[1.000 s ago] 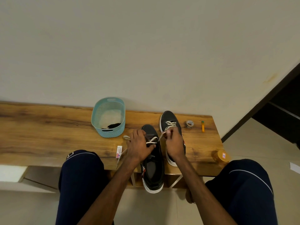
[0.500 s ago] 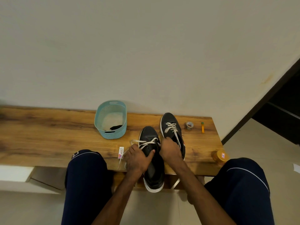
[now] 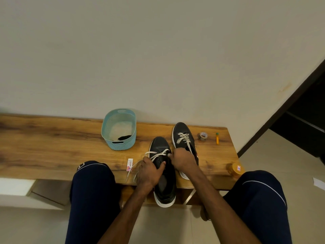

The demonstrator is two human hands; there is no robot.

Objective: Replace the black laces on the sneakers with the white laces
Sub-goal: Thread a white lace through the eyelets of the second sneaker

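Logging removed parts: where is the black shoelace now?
Head view: the black shoelace lies inside the pale blue plastic basket on the wooden bench, left of the black sneaker being laced.

Wooden bench (image 3: 52,141) — teal basket (image 3: 121,144), small white packet (image 3: 129,165), tape roll (image 3: 203,136), orange marker (image 3: 217,138), orange jar (image 3: 235,169).

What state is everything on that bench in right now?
Near sneaker, partly laced in white, heel past the bench edge.
Far sneaker, laced in white, flat on the bench.
White lace, loose end trailing toward the bench edge.
Basket, upright.
Black lace, lying in the basket.
Left hand, grips the near sneaker.
Right hand, pinches the white lace.
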